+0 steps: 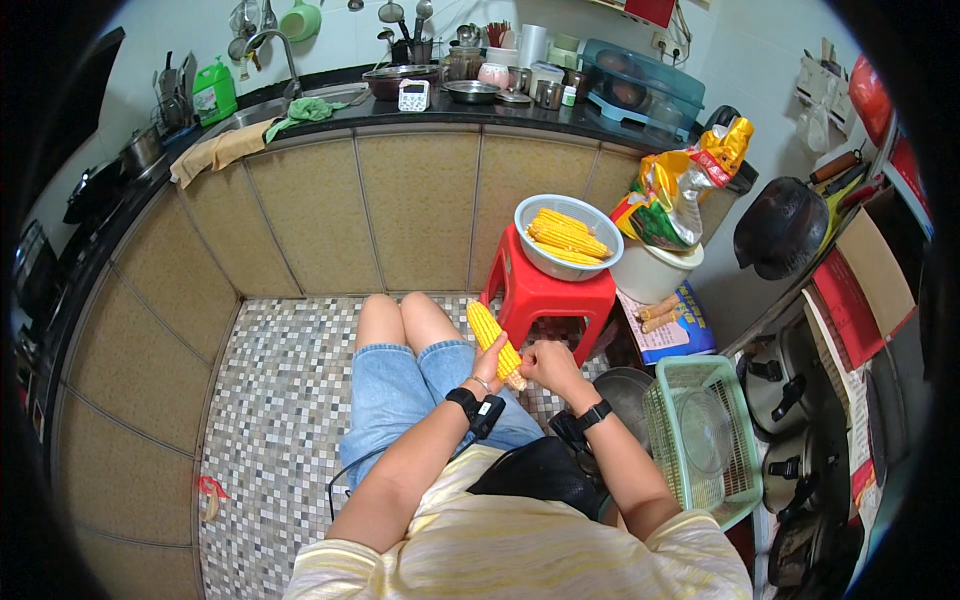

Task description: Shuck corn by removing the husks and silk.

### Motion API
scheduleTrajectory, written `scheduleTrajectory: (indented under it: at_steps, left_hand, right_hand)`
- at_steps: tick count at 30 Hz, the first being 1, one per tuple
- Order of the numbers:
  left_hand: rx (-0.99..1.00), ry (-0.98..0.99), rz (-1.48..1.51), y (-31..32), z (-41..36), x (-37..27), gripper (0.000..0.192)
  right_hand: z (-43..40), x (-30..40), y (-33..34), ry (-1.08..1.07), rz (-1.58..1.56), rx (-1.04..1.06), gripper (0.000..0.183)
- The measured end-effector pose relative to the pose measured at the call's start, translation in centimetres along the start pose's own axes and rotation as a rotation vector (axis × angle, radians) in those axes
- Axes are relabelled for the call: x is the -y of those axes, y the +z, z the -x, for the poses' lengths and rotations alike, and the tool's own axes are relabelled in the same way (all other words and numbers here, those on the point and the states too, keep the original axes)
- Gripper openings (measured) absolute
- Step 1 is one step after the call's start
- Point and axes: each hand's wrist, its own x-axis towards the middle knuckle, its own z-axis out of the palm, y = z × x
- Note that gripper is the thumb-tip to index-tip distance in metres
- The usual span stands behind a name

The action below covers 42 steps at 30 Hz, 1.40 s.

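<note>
An ear of yellow corn lies tilted in my left hand, its tip pointing away from me and its pale butt end toward me. My left fingers wrap around its lower half. Beside that butt end, my right hand is curled with fingertips drawn together at the kernels. Whether a loose kernel sits between those fingertips is hidden. Ahead and to the right, a pale blue plastic colander bowl holds several more ears of corn. It rests on a red plastic stool.
Two bare cobs lie on a blue printed sheet right of the stool. A metal basin sits low beside my right forearm, next to a green plastic basket. A white bucket supports a yellow bag. Cabinets stand ahead.
</note>
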Motion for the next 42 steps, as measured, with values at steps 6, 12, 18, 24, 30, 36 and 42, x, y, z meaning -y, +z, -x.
scheduleTrajectory:
  at_steps: [6, 12, 18, 24, 30, 36, 42]
  left_hand:
    - [-0.013, 0.013, 0.004, -0.5, -0.6, 0.3, 0.023]
    - [-0.005, 0.001, 0.026, -0.3, -0.4, 0.0, 0.024]
    - [-0.006, -0.068, 0.034, 0.1, 0.2, -0.6, 0.025]
    - [0.035, -0.121, 0.073, -0.3, 0.0, -0.5, 0.028]
    - [0.085, -0.204, 0.107, -0.9, -0.5, -0.6, 0.037]
    - [0.138, -0.213, 0.097, -0.7, 0.3, -1.3, 0.042]
    - [0.139, -0.331, 0.183, -0.8, -0.3, -1.1, 0.044]
  right_hand:
    - [0.4, -0.8, 0.3, 0.175, -0.233, 0.08, 0.01]
    - [0.9, -2.4, 1.6, 0.338, -0.51, 0.122, 0.01]
    - [1.1, -3.4, 2.6, 0.399, -0.821, 0.162, 0.012]
    - [1.3, -3.7, 2.7, 0.424, -1.128, 0.203, 0.008]
    - [1.3, -3.6, 2.2, 0.525, -1.274, 0.084, 0.007]
    - [-3.2, -6.4, -0.3, 0.78, -1.272, 0.033, 0.014]
    - [-11.9, -11.6, -6.8, 0.675, -1.541, -0.372, 0.012]
